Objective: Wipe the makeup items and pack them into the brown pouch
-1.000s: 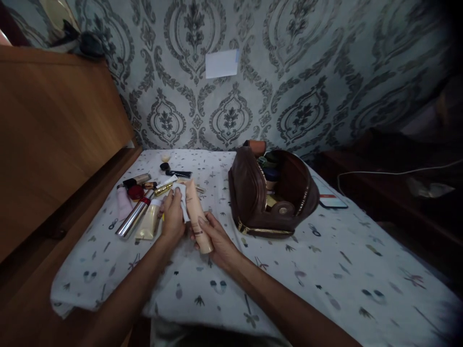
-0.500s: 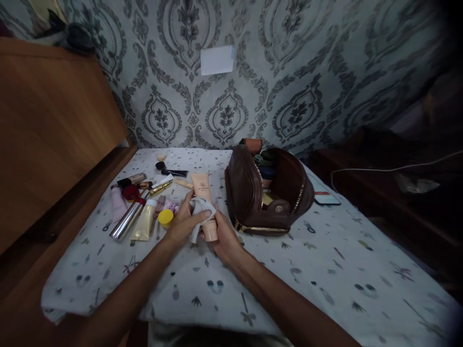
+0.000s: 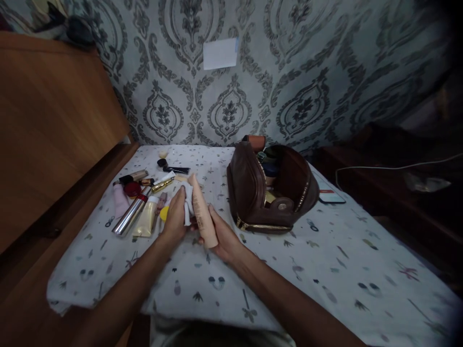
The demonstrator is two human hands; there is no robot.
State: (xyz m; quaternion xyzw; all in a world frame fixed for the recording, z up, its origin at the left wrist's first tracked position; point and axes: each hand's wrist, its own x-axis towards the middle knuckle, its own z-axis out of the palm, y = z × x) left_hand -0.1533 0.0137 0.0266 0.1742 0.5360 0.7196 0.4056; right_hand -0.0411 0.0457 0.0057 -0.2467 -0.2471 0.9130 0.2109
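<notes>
My right hand [image 3: 224, 238] grips a peach squeeze tube [image 3: 203, 212] by its lower part, with small print showing along its side. The tube leans, its flat end up and its cap end toward me. My left hand [image 3: 175, 214] is closed on a white cloth [image 3: 188, 198], which lies against the left side of the tube. Just left of that hand are a yellow round lid [image 3: 164, 213], partly hidden, and a gold tube with a white cap [image 3: 145, 220].
An open brown leather bag [image 3: 249, 193] stands to the right, with a phone [image 3: 332, 195] behind it. More cosmetics lie at the left: a silver cylinder [image 3: 130, 217], a dark red round item [image 3: 132, 189] and a black tube [image 3: 177, 169]. A wooden cabinet [image 3: 54, 130] borders the left.
The peach tube has been turned so its side print faces me instead of its front logo. My left hand and the cloth have moved from its front to its left side.
</notes>
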